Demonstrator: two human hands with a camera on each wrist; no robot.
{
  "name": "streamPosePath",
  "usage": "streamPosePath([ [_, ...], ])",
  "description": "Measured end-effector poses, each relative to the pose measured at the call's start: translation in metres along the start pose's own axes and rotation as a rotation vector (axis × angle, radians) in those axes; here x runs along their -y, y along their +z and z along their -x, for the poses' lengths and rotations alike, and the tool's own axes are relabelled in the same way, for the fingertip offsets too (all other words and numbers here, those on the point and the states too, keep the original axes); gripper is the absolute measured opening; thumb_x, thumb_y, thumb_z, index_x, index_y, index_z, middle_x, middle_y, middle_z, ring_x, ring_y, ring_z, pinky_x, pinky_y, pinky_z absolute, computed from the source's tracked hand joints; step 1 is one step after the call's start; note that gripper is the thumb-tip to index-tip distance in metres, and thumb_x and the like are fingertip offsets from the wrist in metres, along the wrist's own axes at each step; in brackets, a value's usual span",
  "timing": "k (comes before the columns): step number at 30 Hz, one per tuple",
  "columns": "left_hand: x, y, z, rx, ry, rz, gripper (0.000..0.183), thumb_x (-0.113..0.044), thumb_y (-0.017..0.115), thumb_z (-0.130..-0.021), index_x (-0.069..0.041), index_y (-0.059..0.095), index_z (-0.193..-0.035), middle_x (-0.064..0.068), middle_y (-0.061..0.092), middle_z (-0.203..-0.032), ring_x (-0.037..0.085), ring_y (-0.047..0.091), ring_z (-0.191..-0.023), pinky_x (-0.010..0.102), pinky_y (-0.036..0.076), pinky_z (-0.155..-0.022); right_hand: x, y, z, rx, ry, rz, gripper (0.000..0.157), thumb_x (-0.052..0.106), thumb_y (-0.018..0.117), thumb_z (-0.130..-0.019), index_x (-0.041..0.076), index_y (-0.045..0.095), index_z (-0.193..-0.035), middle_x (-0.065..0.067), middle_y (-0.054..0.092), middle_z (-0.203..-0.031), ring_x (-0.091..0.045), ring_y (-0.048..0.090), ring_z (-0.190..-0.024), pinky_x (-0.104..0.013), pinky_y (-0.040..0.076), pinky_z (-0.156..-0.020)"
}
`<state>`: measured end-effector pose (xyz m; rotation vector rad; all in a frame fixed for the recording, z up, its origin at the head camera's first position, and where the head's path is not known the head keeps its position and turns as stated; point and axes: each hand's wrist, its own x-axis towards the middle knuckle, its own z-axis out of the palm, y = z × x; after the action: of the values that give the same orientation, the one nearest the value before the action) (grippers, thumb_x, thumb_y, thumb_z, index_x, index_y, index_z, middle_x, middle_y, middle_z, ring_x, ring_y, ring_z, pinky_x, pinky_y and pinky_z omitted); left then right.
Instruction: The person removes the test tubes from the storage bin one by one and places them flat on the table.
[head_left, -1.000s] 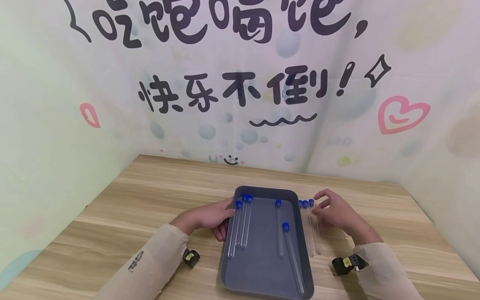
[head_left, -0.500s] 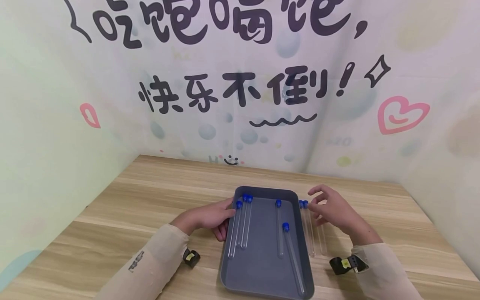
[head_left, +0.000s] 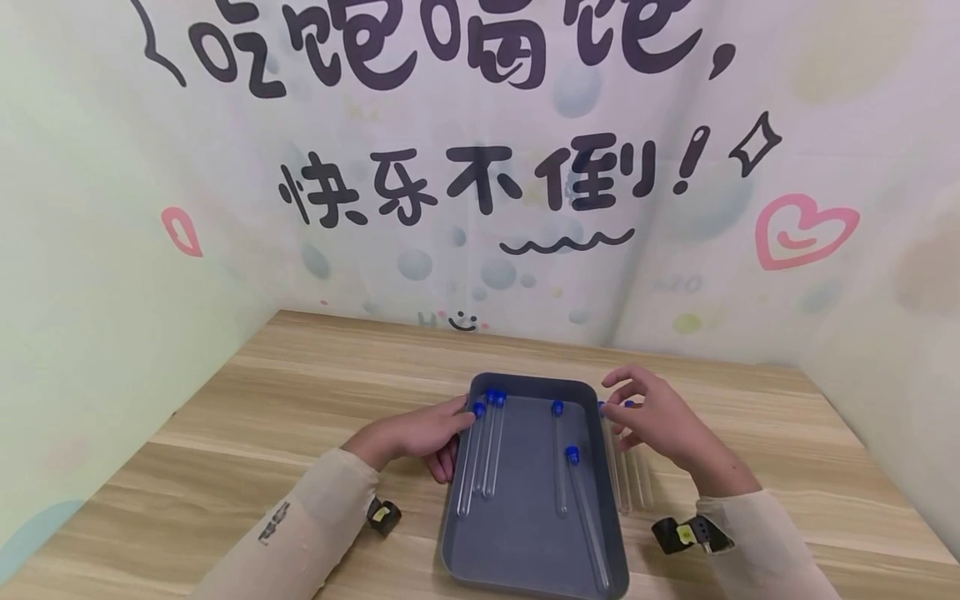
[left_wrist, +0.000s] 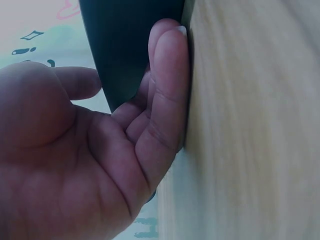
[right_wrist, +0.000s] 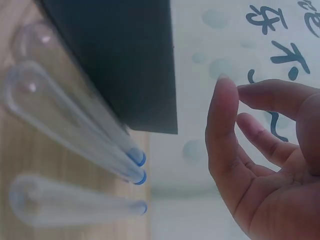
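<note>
Clear blue-capped test tubes (right_wrist: 75, 201): three on wood-grain desk (head_left: 315, 400), just right of grey rectangular tray (head_left: 525, 533); five inside. Just shifted leftward above loose trio with relaxed, empty right hand (head_left: 660, 417), without lifting any yet. Gripping tray's left side with left hand (head_left: 420, 433).

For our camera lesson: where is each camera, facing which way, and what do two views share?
Head: worn on the head, facing forward and down at the grey rectangular tray; left hand, right hand show.
Left wrist: worn there, facing that hand and tray.
Right wrist: worn there, facing that hand and clear, blue-capped tubes.
Head and right wrist share tubes, tray.
</note>
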<state>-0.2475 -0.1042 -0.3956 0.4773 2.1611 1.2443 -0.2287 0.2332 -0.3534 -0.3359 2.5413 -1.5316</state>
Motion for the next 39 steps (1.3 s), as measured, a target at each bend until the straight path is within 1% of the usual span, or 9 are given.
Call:
streamPosePath([
  [4, -0.002, 0.001, 0.0, 0.001, 0.005, 0.0, 0.052, -0.023, 0.029, -0.11, -0.02, 0.016, -0.16, 0.015, 0.066, -0.071, 0.021, 0.065, -0.054, 0.038, 0.061, -0.051, 0.006, 0.002, 0.002, 0.005, -0.006, -0.013, 0.039, 0.007, 0.063, -0.097, 0.0, 0.045, -0.131, -0.02, 0.055, -0.105, -0.022, 0.062, -0.073, -0.042, 0.063, -0.061],
  [9, -0.003, 0.002, 0.0, -0.004, 0.004, -0.004, 0.052, -0.021, 0.029, -0.11, -0.02, 0.017, -0.16, 0.014, 0.065, -0.071, 0.021, 0.064, -0.054, 0.037, 0.06, -0.05, 0.014, 0.006, 0.003, 0.023, -0.027, -0.043, 0.041, 0.006, 0.063, -0.097, -0.003, 0.044, -0.132, -0.021, 0.053, -0.106, -0.026, 0.064, -0.077, -0.043, 0.063, -0.062],
  [14, -0.002, 0.001, 0.0, -0.005, 0.015, -0.004, 0.05, -0.021, 0.028, -0.109, -0.019, 0.02, -0.159, 0.014, 0.066, -0.071, 0.021, 0.065, -0.053, 0.037, 0.06, -0.049, 0.022, 0.014, 0.002, 0.032, -0.02, -0.048, 0.043, 0.007, 0.062, -0.096, -0.002, 0.043, -0.133, -0.021, 0.053, -0.109, -0.026, 0.064, -0.078, -0.042, 0.064, -0.063],
  [19, 0.0, 0.0, -0.001, -0.012, 0.019, -0.002, 0.05, -0.021, 0.028, -0.109, -0.019, 0.019, -0.158, 0.015, 0.067, -0.07, 0.021, 0.065, -0.052, 0.037, 0.06, -0.049, 0.032, 0.024, -0.001, 0.043, -0.033, -0.047, 0.042, 0.007, 0.062, -0.096, -0.002, 0.044, -0.133, -0.021, 0.054, -0.109, -0.031, 0.065, -0.08, -0.042, 0.064, -0.062],
  [23, 0.0, 0.001, -0.001, -0.008, 0.019, -0.006, 0.05, -0.02, 0.029, -0.109, -0.019, 0.02, -0.158, 0.014, 0.067, -0.069, 0.021, 0.065, -0.052, 0.037, 0.06, -0.048, 0.04, 0.032, -0.004, 0.066, -0.048, -0.059, 0.04, 0.007, 0.063, -0.095, -0.001, 0.046, -0.131, -0.02, 0.054, -0.105, -0.033, 0.065, -0.08, -0.044, 0.064, -0.062],
  [27, 0.0, 0.001, -0.001, -0.009, 0.013, -0.006, 0.052, -0.019, 0.03, -0.108, -0.019, 0.019, -0.159, 0.013, 0.067, -0.068, 0.02, 0.065, -0.052, 0.037, 0.06, -0.049, 0.046, 0.041, -0.009, 0.084, -0.063, -0.066, 0.038, 0.006, 0.063, -0.095, 0.001, 0.048, -0.13, -0.019, 0.055, -0.104, -0.031, 0.065, -0.081, -0.045, 0.064, -0.063],
  [31, 0.001, 0.0, -0.001, -0.009, 0.006, 0.004, 0.054, -0.02, 0.031, -0.107, -0.02, 0.017, -0.16, 0.013, 0.066, -0.068, 0.02, 0.065, -0.052, 0.037, 0.06, -0.049, 0.049, 0.051, -0.016, 0.104, -0.061, -0.098, 0.04, 0.005, 0.063, -0.094, 0.002, 0.049, -0.131, -0.019, 0.058, -0.105, -0.028, 0.066, -0.081, -0.051, 0.063, -0.065],
  [33, 0.001, -0.001, -0.001, -0.008, 0.005, 0.007, 0.054, -0.021, 0.031, -0.108, -0.019, 0.018, -0.16, 0.013, 0.066, -0.068, 0.02, 0.065, -0.052, 0.037, 0.061, -0.05, 0.049, 0.055, -0.019, 0.116, -0.052, -0.123, 0.041, 0.004, 0.064, -0.094, 0.003, 0.049, -0.132, -0.019, 0.059, -0.105, -0.029, 0.067, -0.081, -0.053, 0.063, -0.066],
  [39, 0.003, -0.001, -0.001, 0.0, 0.005, 0.018, 0.051, -0.022, 0.032, -0.108, -0.019, 0.022, -0.158, 0.015, 0.067, -0.071, 0.021, 0.066, -0.053, 0.036, 0.061, -0.05, 0.049, 0.068, -0.027, 0.135, -0.033, -0.146, 0.043, 0.004, 0.063, -0.095, 0.002, 0.048, -0.134, -0.021, 0.059, -0.107, -0.037, 0.068, -0.086, -0.047, 0.064, -0.064],
])
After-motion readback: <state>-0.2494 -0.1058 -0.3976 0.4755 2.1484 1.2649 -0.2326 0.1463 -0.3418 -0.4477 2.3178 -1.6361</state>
